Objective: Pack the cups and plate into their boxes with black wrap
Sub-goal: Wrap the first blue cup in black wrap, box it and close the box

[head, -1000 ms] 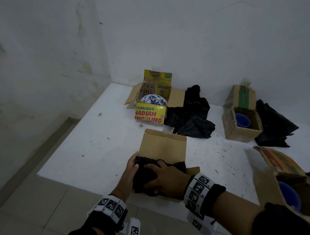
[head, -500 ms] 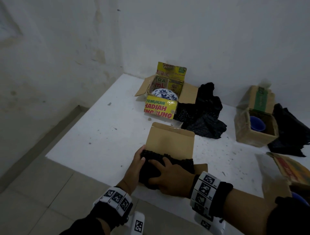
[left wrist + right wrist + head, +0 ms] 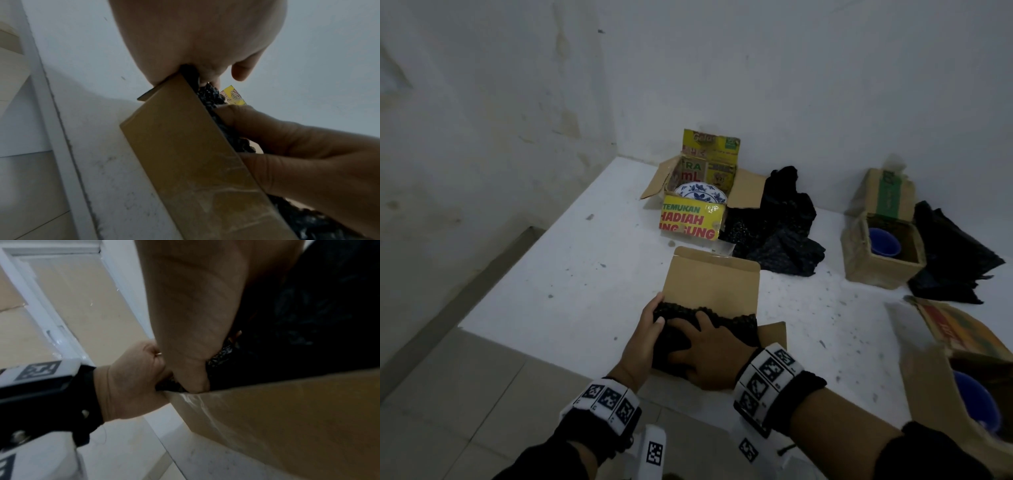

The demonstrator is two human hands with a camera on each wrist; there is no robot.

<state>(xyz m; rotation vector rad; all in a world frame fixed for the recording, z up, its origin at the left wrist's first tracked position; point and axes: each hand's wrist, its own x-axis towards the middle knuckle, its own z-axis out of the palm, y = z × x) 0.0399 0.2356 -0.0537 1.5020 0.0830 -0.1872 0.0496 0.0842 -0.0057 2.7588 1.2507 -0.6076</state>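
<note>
**Stuffing black wrap into the nearest box**

Pressing down with both hands here. The right hand [image 3: 714, 356] lies flat on the black wrap [image 3: 726, 317], fingers spread apart and fairly straight. The left hand [image 3: 645, 334] is on the left side of the plain brown box [image 3: 714, 286], thumb hooked over onto the wrap, other fingers against the outside wall. Lid flap stands up behind. Can't see what's under the wrap.

Off to the right, a box [image 3: 941, 387] with a blue cup [image 3: 977, 402] inside. Further back, another box [image 3: 881, 250] holding a blue cup [image 3: 884, 241], loose black wrap [image 3: 952, 260] just beside it. Far corner of the white table [image 3: 571, 274]: a yellow box [image 3: 691, 221] with the blue-patterned plate [image 3: 700, 193] in it, more wrap [image 3: 780, 222] touching its right side.
</note>
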